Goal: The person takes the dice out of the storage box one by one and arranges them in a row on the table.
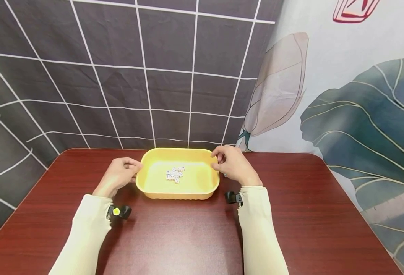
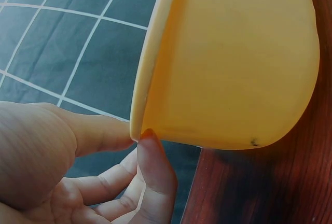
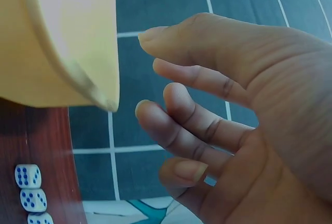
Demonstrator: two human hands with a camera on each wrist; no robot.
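A yellow plastic basin (image 1: pixel 181 196) with a rounded rim stands near the far side of the table. Several small white dice (image 1: pixel 175 175) lie in a loose cluster on its floor. At the basin's left end, my left hand (image 1: pixel 118 175) pinches the rim between thumb and fingers, as the left wrist view shows up close. My right hand (image 1: pixel 234 165) is beside the right end, its fingers (image 3: pixel 155 123) loosely bent and a gap showing between them and the rim. White dice with blue pips (image 3: pixel 33 200) sit in a row on the table near that end.
The reddish-brown wooden table (image 1: pixel 174 236) carries the basin. Behind its far edge hangs a dark cloth with a white grid (image 1: pixel 167 91), and a leaf-patterned cloth (image 1: pixel 356 114) hangs to the right. A small camera is strapped to each wrist.
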